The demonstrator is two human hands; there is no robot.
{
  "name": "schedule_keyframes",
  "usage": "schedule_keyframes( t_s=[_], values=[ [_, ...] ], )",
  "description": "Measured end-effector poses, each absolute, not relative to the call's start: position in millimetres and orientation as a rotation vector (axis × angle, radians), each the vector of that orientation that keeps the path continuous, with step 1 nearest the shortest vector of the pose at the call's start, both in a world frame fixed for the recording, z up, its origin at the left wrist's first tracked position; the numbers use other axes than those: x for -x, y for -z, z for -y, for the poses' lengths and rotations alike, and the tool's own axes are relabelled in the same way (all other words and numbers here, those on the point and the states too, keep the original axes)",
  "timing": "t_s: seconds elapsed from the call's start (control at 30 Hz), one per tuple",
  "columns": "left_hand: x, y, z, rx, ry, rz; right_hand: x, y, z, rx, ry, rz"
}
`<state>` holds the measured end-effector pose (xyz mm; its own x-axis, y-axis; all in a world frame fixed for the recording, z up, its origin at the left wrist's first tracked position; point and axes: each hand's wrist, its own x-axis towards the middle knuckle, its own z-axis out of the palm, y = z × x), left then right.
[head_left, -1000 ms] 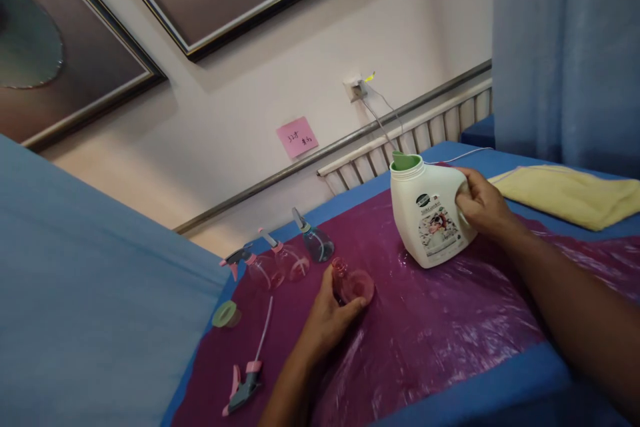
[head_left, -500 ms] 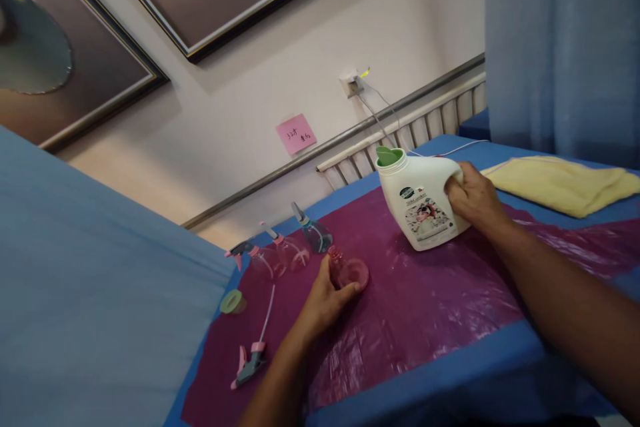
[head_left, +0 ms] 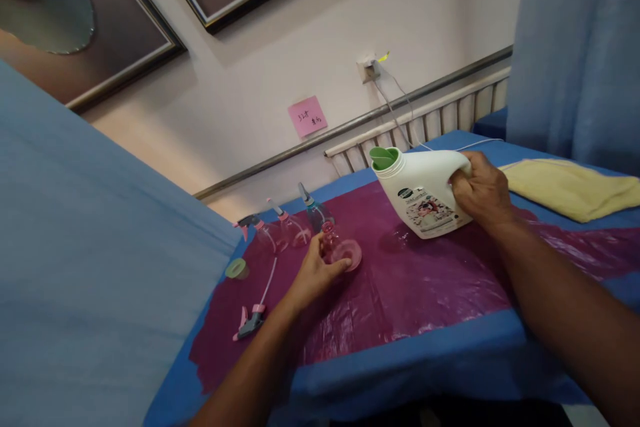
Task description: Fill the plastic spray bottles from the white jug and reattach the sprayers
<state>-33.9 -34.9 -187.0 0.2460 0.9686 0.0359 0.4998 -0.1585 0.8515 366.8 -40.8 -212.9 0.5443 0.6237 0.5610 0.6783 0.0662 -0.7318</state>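
Note:
My right hand [head_left: 481,192] grips the handle of a white jug [head_left: 427,197] with a green spout, tipped toward the left and held above the purple sheet [head_left: 395,294]. My left hand [head_left: 317,272] is closed round a small clear pink bottle [head_left: 331,238], which has no spray head on it and leans over. Beside the bottle's base is a round pink part [head_left: 350,254]. A loose grey and pink spray head [head_left: 251,322] with a thin tube lies left of my left hand. The green cap [head_left: 237,269] rests near the sheet's left edge.
Behind my left hand stand two pink spray bottles [head_left: 299,230] and a teal one [head_left: 317,212]. A yellow cloth [head_left: 573,187] lies at the right. Blue curtains [head_left: 100,247] hang at both sides. A cable runs from a wall socket [head_left: 369,69].
The jug has tipped further to the left, its mouth now lower relative to its handle. My left hand still holds the pink bottle. The whole view has shifted slightly.

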Motion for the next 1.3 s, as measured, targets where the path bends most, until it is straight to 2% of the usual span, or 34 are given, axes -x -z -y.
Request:
schedule_keyframes(
  t_s=[0.33,0.63,0.9,1.3],
  values=[
    [43.7,173.9,50.2,-1.808,-0.822,-1.311,-365.3,204.7,50.7,1.595,0.265,1.238],
    [53.9,152.0,61.6,-1.951,-0.841,-1.392,-371.7,177.8,34.2,1.661,0.283,1.634],
    [53.7,134.6,67.9,-2.001,-0.824,-1.459,-368.9,145.2,0.2,1.716,0.121,1.903],
    [56.4,112.2,66.0,-2.143,-0.718,-1.596,-372.1,118.1,-16.6,1.468,-0.347,2.212]
  ],
)
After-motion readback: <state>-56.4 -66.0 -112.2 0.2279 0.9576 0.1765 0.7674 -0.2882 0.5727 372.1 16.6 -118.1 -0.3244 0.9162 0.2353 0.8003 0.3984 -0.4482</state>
